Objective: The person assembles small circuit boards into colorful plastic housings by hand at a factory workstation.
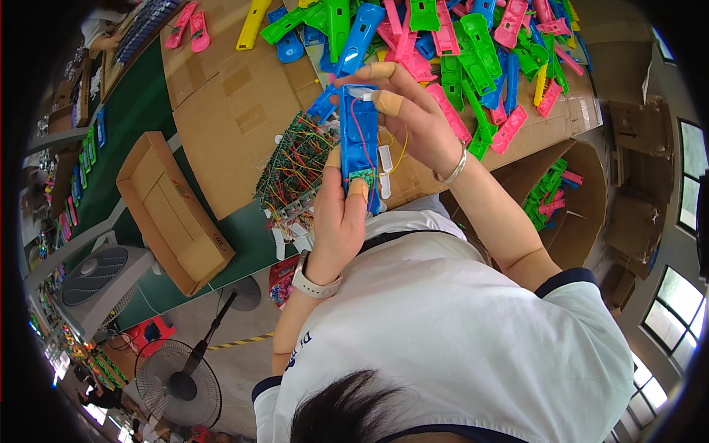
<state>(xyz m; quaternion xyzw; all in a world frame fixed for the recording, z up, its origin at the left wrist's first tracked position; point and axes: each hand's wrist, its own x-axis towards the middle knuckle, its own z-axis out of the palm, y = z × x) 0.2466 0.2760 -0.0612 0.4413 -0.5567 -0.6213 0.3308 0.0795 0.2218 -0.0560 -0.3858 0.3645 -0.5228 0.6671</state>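
A long blue plastic shell [357,140] is held upright over the cardboard, its hollow side facing me. My left hand [340,221] grips its lower end, the thumb pressed on a small green circuit board [362,177] inside. My right hand [421,118] is closed round the upper end, with fingers at a small white part [360,94]. A red wire runs down inside the shell, and a yellow wire [405,148] loops out to the right. Tape wraps several fingertips. Left of the shell lies a stack of wired green circuit boards [295,162].
Blue, green, pink and yellow shells [473,59] heap across the far side of the cardboard sheet [221,111]. An open cardboard tray [173,214] lies at left on the green table. A carton [583,221] with more shells stands at right; a fan [179,384] is lower left.
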